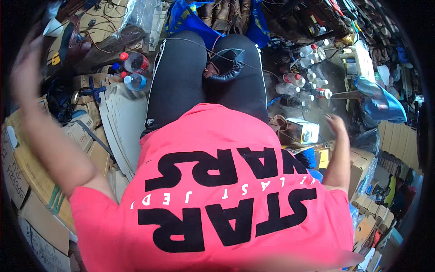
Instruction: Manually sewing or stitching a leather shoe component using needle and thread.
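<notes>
A dark leather shoe piece (225, 72) with a gathered, stitched edge and a brown patch lies between my knees. Thin cord (190, 41) runs from it leftward over my thigh, and another stretch heads right toward the bottles; where these ends go is too fine to follow. My left hand (28, 72) is raised at the far left, away from the leather, smeared by motion so its fingers do not read. Out to the right, beside a boxed item (303, 131), my right hand (336, 123) is bent with its fingers drawn together; what they hold is too small to see.
Ahead of my knees a blue bag (192, 20) holds several brown leather pieces (222, 16). Plastic bottles (136, 62) stand left of my leg, and several more (294, 80) stand at the right. Cardboard sheets (120, 122) and boxes (81, 131) crowd the left side.
</notes>
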The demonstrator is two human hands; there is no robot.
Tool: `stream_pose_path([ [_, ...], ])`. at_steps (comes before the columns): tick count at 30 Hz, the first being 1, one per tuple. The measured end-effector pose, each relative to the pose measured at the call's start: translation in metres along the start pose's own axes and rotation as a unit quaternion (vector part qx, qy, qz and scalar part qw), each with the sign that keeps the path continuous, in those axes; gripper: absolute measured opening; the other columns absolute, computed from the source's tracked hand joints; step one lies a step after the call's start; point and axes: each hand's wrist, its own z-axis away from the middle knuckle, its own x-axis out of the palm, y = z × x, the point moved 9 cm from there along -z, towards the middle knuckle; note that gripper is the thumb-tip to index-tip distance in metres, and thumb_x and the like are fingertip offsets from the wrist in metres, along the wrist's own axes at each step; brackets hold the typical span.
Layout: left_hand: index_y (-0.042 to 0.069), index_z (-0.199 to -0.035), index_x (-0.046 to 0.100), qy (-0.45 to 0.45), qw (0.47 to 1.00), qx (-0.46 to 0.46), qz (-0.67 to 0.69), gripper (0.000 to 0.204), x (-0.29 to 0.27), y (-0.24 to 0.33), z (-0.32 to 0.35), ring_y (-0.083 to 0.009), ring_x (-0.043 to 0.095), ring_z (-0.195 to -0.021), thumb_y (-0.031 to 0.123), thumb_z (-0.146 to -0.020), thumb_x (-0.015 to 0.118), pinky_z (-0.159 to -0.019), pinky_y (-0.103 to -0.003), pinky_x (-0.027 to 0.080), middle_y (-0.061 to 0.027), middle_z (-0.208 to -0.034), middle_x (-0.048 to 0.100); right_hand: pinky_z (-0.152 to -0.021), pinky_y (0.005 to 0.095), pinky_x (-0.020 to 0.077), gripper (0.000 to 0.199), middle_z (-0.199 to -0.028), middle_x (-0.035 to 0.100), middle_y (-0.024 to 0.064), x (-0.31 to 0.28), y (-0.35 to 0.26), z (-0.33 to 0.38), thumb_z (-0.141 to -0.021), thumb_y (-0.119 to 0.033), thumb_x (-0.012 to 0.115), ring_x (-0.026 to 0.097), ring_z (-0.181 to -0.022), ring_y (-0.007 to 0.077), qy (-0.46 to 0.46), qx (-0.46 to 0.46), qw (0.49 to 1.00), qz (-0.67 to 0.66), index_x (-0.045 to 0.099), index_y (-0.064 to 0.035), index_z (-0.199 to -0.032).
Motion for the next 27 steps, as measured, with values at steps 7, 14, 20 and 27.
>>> stream_pose_path([
  [7,0.009,-0.119,0.06,-0.357,0.854,0.171,0.337,0.031,0.225,0.231,0.173,-0.0237,0.057,-0.109,0.009,-0.089,0.053,-0.095,-0.032,0.043,-0.0123,-0.115,0.062,-0.081,0.0223,0.0419,0.041,-0.097,0.06,-0.0003,-0.007,-0.324,0.193,-0.087,-0.026,0.064,0.051,-0.084,0.008,-0.099,-0.475,0.779,-0.398,0.056,-0.0112,-0.124],
  [14,-0.001,-0.077,0.059,-0.404,0.86,0.119,0.29,0.026,0.253,0.223,0.177,-0.0094,0.048,-0.06,0.023,-0.088,0.06,-0.057,-0.029,0.042,-0.0022,-0.063,0.056,-0.059,0.0222,0.0332,0.029,-0.068,0.045,-0.0069,-0.006,-0.347,0.175,-0.087,-0.027,0.064,0.038,-0.066,0.0036,-0.075,-0.462,0.791,-0.394,0.053,-0.0061,-0.071],
  [20,0.002,-0.101,0.065,-0.296,0.828,0.021,0.476,0.025,0.255,0.187,0.151,-0.0111,0.053,-0.101,0.023,-0.092,0.056,-0.09,-0.025,0.04,-0.0044,-0.101,0.062,-0.069,0.0196,0.0406,0.022,-0.084,0.049,-0.0034,-0.02,-0.331,0.174,-0.094,-0.021,0.053,0.047,-0.073,0.0051,-0.143,-0.436,0.721,-0.52,0.064,-0.0079,-0.107],
  [27,0.005,-0.103,0.066,-0.406,0.813,0.228,0.351,0.025,0.266,0.274,0.158,-0.0212,0.059,-0.099,0.016,-0.08,0.067,-0.088,-0.031,0.044,-0.0098,-0.105,0.062,-0.071,0.024,0.0459,0.017,-0.088,0.055,0.0012,-0.062,-0.352,0.194,-0.083,0.001,0.061,0.055,-0.079,0.01,0.064,-0.578,0.743,-0.332,0.066,-0.0044,-0.098],
])
